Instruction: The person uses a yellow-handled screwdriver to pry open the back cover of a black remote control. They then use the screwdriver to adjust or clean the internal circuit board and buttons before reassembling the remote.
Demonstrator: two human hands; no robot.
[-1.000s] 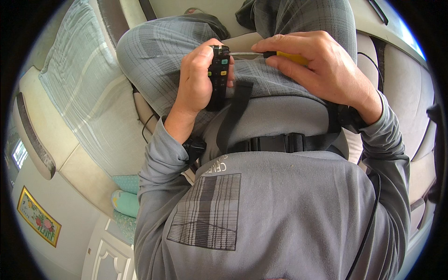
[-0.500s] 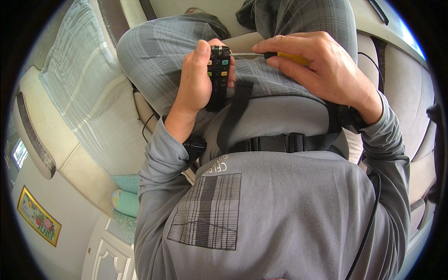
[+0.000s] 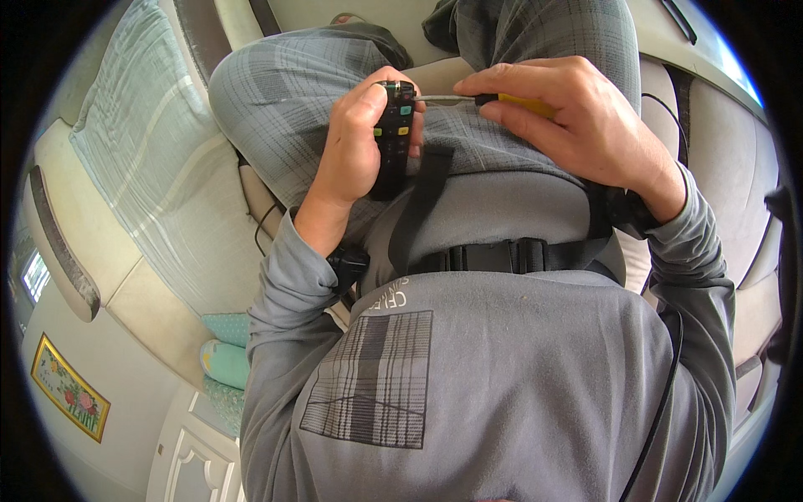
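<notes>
My left hand [image 3: 355, 138] is closed around a black remote control [image 3: 393, 155], held upright above my lap, its colored buttons showing. The thumb presses on the remote's upper part, and fingertips curl past its right edge. In my right hand [image 3: 569, 113] is a screwdriver [image 3: 523, 104] with a yellow and black handle. Its thin metal shaft points left, and the tip meets the right side of the remote near the top. Whether the tip sits in a seam there is too small to tell.
Plaid trousers [image 3: 280, 92] cover my bent legs beneath both hands. A black strap with a buckle [image 3: 502, 256] crosses my waist. Pale sofa cushions [image 3: 728, 167] lie on the right, and a light blue cover [image 3: 167, 151] on the left. A dark slim object [image 3: 679, 23] rests at upper right.
My left thumb has come down from a raised position onto the remote's upper face. The remote's top has tilted slightly to the right. My right hand and the screwdriver have barely moved.
</notes>
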